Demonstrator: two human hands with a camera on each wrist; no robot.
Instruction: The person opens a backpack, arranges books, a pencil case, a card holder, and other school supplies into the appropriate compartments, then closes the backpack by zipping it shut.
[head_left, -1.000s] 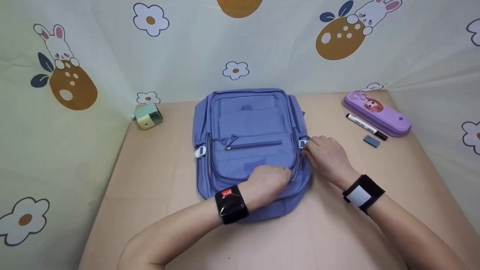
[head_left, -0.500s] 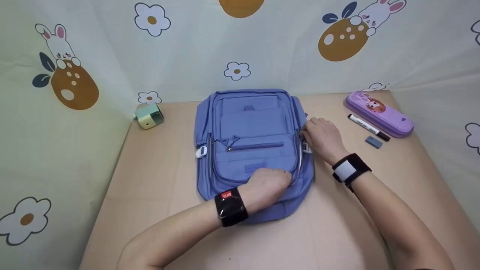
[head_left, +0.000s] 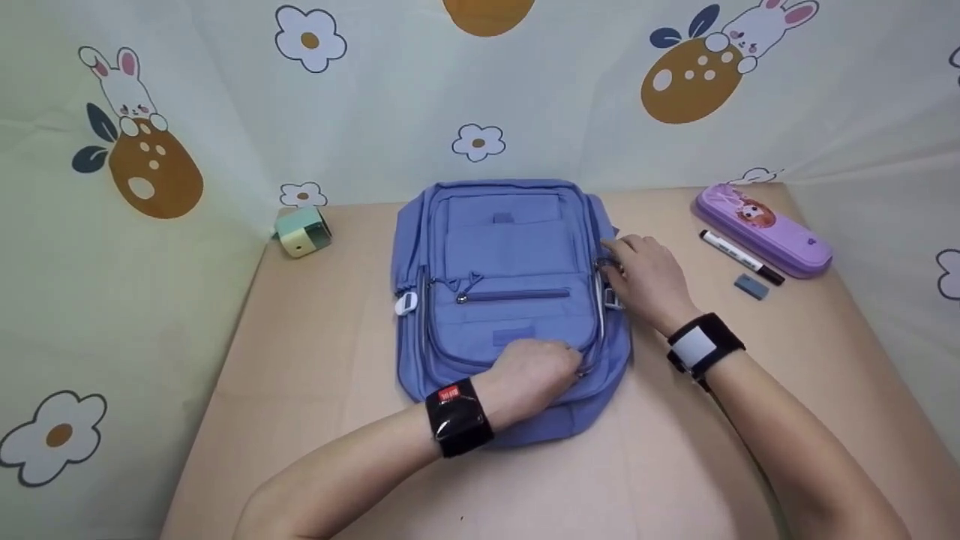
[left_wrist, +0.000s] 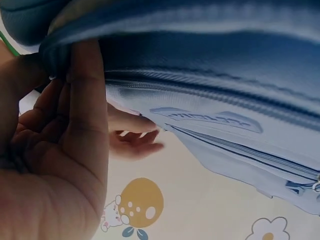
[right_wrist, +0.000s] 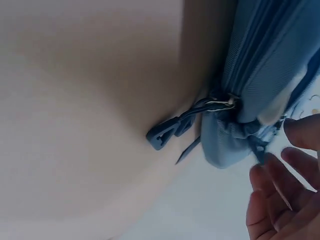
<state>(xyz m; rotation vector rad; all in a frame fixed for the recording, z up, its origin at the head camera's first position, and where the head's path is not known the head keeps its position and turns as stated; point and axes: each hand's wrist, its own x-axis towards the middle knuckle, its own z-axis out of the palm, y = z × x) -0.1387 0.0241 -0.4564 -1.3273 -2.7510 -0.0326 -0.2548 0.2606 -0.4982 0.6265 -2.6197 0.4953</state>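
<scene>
A blue backpack (head_left: 517,247) lies front side up on the table. My left hand (head_left: 536,375) rests over its lower front, pinching the fabric edge (left_wrist: 57,47) at the lower right of the front pocket between thumb and fingers. At the bag's right side is my right hand (head_left: 652,277), thumb and fingers parted. A small zipper pull (right_wrist: 258,149) hangs at its fingertips in the right wrist view, not gripped. Beside that hand, the side zipper (head_left: 601,307) runs down the bag. The front pocket's short zipper (head_left: 514,295) lies across the middle.
Right of the bag lie a purple pencil case (head_left: 765,229), a marker (head_left: 741,257) and a blue-grey eraser (head_left: 751,286). A green and yellow box-shaped object (head_left: 303,232) stands at the back left. Patterned cloth (head_left: 375,97) borders the table (head_left: 300,390) at the back and sides.
My right hand has moved up along the bag's right side from near the white buckle, and its fingers have since parted from the thumb. My left hand keeps its grip in place.
</scene>
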